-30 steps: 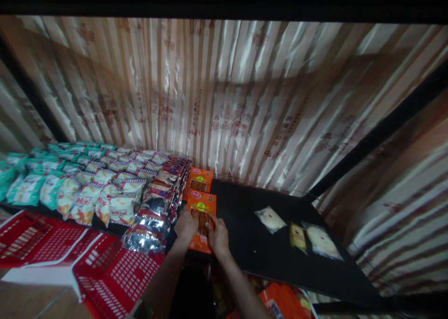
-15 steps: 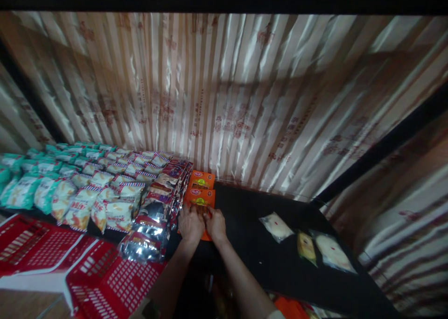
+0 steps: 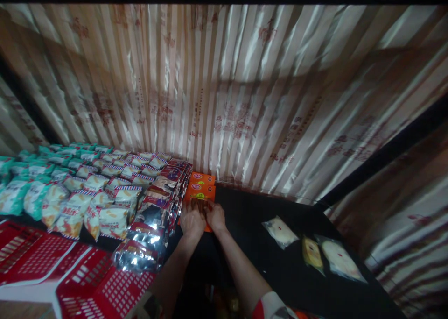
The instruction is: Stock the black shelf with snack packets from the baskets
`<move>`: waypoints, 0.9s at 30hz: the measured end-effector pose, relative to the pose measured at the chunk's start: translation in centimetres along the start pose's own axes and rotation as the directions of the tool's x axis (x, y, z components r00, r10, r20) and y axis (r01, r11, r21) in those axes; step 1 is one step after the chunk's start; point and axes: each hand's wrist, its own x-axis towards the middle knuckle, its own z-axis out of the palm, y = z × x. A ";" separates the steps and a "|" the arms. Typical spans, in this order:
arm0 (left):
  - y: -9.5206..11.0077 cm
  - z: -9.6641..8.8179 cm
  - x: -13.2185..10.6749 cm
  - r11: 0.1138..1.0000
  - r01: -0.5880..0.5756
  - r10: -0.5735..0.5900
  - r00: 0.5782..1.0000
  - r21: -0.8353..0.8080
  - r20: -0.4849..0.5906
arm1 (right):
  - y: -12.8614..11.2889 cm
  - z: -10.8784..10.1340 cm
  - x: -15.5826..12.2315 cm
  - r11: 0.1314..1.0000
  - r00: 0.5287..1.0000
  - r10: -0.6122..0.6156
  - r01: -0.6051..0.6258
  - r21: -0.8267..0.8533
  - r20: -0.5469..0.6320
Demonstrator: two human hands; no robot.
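Observation:
Both my hands rest on an orange snack packet (image 3: 200, 195) lying flat on the black shelf (image 3: 245, 225). My left hand (image 3: 192, 222) covers its lower left part, fingers laid over it. My right hand (image 3: 215, 217) presses its lower right part the same way. A second orange packet (image 3: 203, 178) lies just behind it, partly overlapped, against the striped foil backing. Whether the fingers grip the packet or only press it down is unclear.
Rows of dark red and silver packets (image 3: 154, 211), white packets (image 3: 101, 202) and teal packets (image 3: 21, 193) fill the shelf's left half. Three clear-wrapped items (image 3: 280, 230) (image 3: 311, 251) (image 3: 339, 258) lie at the right. Red plastic baskets (image 3: 87, 286) sit at lower left.
My hands have slid the front orange packet toward the back of the shelf, so it now overlaps the rear packet. The camera has also shifted forward.

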 end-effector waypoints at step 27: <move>-0.4 1.3 2.4 0.992 -0.019 0.016 1.000 0.127 0.026 | -0.2 0.1 2.5 0.990 0.998 0.041 -0.033 -0.134 0.055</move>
